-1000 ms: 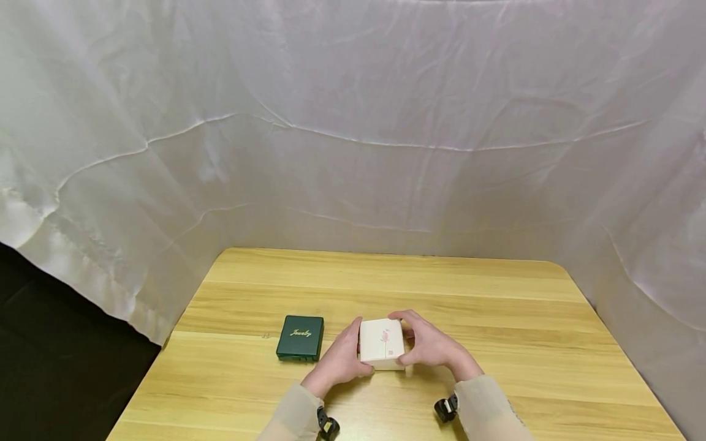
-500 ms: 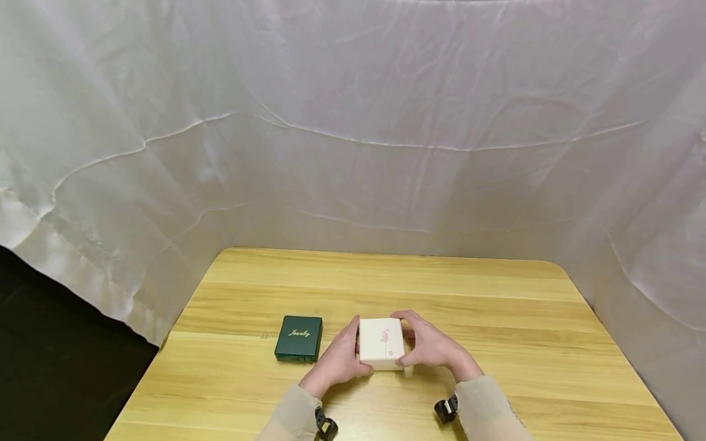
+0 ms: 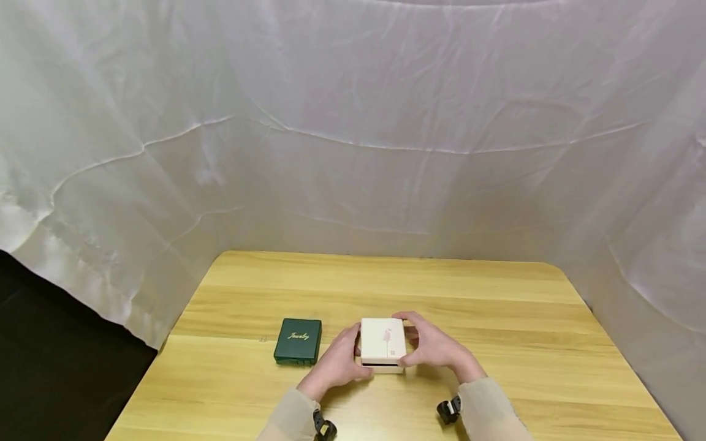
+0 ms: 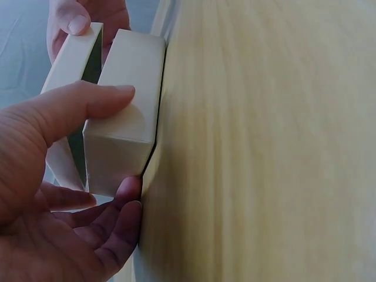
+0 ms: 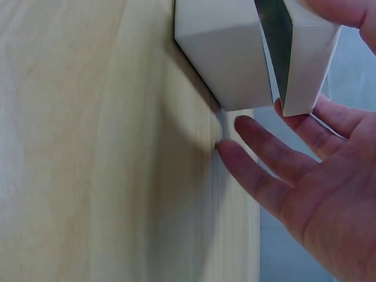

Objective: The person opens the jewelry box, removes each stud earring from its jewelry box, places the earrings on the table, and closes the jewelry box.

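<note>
A white gift box stands on the table between both hands. Its lid point(image 3: 380, 339) bears a pink flower print and is raised a little, tilted off the base point(image 4: 132, 67). A dark green gap shows between the two parts in both wrist views. My left hand point(image 3: 337, 362) holds the base, thumb on the near side and fingers around the left side. On the right, my right hand point(image 3: 437, 350) grips the lid with the thumb at its near corner and fingers at its far edge. Two of that hand's fingers point(image 5: 258, 176) extend apart from the box. The box's inside is hidden.
Left of the hands sits a dark green box point(image 3: 298, 340) with gold "Jewelry" lettering. Tiny items point(image 3: 263, 339), too small to identify, lie farther left on the wooden table point(image 3: 441, 288). Pale curtains point(image 3: 353, 122) hang behind and at the sides.
The lid has risen slightly from the base in my right hand, and a dark gap has appeared along the near side. My left hand stays at the base.
</note>
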The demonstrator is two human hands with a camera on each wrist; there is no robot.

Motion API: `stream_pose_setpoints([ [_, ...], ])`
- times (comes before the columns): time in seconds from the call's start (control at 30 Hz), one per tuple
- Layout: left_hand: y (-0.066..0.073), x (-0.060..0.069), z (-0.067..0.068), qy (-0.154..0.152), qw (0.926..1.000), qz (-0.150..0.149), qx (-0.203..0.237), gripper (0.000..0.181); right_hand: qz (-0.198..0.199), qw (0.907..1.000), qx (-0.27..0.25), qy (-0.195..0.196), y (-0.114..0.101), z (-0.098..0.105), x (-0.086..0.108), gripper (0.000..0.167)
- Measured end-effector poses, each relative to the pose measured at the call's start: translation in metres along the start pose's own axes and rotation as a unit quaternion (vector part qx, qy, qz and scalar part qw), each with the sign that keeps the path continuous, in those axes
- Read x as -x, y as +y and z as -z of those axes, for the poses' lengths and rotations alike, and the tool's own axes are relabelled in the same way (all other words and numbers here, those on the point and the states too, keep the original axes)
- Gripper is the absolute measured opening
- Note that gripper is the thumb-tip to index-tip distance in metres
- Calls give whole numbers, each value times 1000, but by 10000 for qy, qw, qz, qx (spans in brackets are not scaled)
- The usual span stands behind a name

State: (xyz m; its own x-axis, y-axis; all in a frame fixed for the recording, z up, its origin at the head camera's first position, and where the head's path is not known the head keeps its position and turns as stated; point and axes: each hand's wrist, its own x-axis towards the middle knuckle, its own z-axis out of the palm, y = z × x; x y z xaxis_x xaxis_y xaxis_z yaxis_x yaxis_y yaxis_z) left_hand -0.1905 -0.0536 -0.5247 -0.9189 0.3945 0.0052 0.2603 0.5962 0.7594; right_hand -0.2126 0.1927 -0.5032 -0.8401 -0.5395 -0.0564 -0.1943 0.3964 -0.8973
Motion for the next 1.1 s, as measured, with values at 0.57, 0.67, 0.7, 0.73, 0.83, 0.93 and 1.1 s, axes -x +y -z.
stream_pose_setpoints([
  [0.57,0,-1,1,87,9999,-63,-26,97,27,9910,1114,746,2,22,-11,95],
  [0.67,1,-1,1,79,9999,-55,-59,97,64,9897,1169,827,5,26,-17,96],
  [0.7,1,-1,1,74,9999,-66,-55,97,93,9889,1203,872,7,28,-19,96],
  [0.73,1,-1,2,66,9999,-59,-65,97,105,9882,1220,920,8,29,-21,96],
  [0.83,1,0,2,24,10000,-6,-94,98,107,9862,1248,1081,10,33,-28,95],
  [0.93,2,0,3,-21,9999,46,-117,98,-1,9838,1275,1263,13,37,-34,95],
  [1.1,2,0,4,-57,9999,70,-105,99,-336,9818,1264,1378,16,40,-43,95],
])
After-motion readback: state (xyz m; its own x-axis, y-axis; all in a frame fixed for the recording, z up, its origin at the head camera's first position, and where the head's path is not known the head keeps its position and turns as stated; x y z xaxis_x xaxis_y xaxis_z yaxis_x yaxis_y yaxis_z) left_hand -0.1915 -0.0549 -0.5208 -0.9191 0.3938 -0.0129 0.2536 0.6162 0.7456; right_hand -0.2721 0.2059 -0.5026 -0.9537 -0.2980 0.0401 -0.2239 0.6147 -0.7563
